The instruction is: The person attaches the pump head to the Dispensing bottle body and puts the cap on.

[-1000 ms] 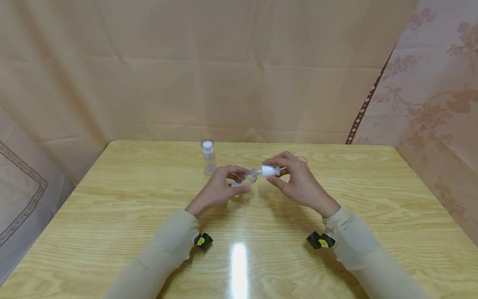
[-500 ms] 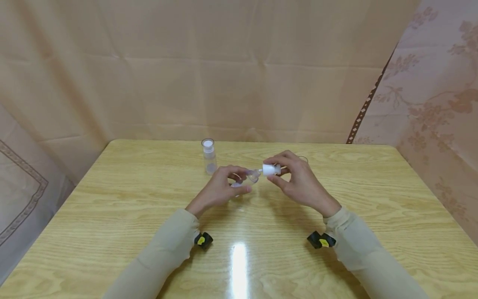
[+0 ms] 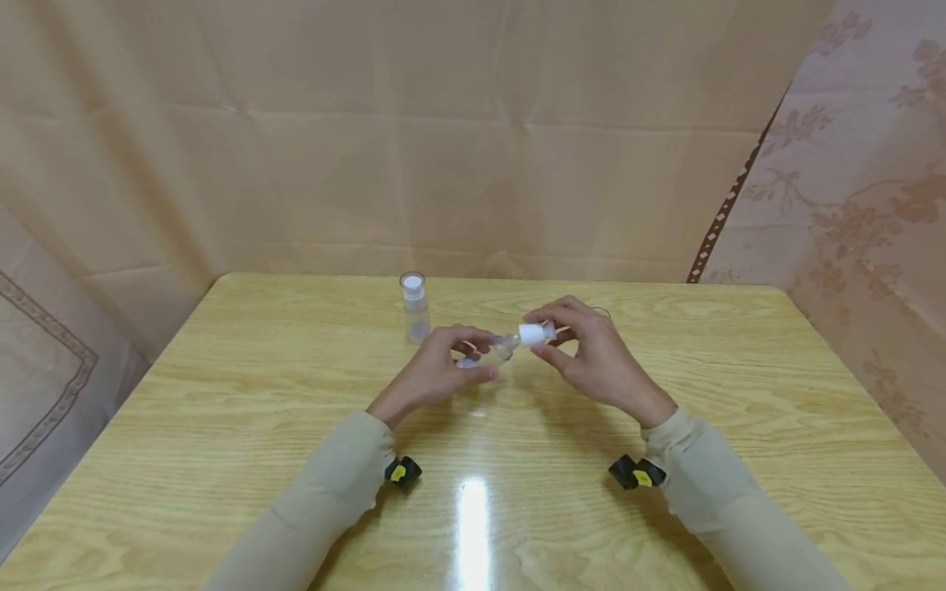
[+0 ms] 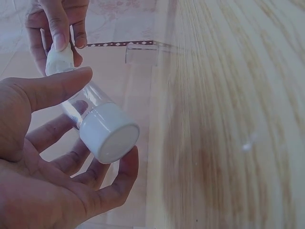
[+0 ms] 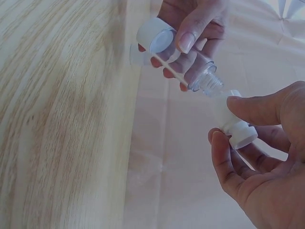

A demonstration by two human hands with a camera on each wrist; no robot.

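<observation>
My left hand grips a small clear bottle with a white base, its thumb on one side and fingers round the other. The bottle is tilted, its threaded neck pointing right at my right hand. Between thumb and fingers, that hand pinches a white pump top, seen also as a white pump top in the right wrist view. The pump top's open end is right at the bottle's neck, in line with it. Both hands are raised over the wooden table.
A second clear bottle with a white top stands upright on the table, left of and behind the hands. Behind my right hand is a clear cap, mostly hidden in the head view. A beige curtain hangs beyond the table's back edge.
The gap between the bottle's neck and the pump top has narrowed; the thin white stem that showed between them is now mostly out of sight. Both hands have stayed nearly in place.
</observation>
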